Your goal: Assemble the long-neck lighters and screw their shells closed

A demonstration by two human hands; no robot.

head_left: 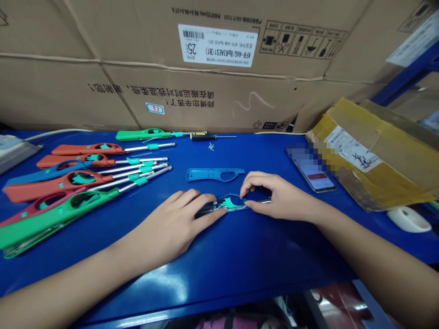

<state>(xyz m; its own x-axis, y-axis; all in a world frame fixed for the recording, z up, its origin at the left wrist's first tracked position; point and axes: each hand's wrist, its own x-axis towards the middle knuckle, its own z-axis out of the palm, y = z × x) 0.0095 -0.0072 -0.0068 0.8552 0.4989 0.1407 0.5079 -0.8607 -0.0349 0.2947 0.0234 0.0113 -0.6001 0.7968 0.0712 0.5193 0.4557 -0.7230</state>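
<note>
Thumb and bent fingers of the left hand (180,217) grip the opened lighter (230,203) over the blue table (240,260); thumb and forefinger of the right hand (277,196) pinch its front end. Just beyond lies a loose blue shell half (202,174). Coloured lighters (44,188) crowd the left, a phone (317,176) and taped carton (394,153) hem in the right, a big cardboard box (144,41) walls the far side.
</note>
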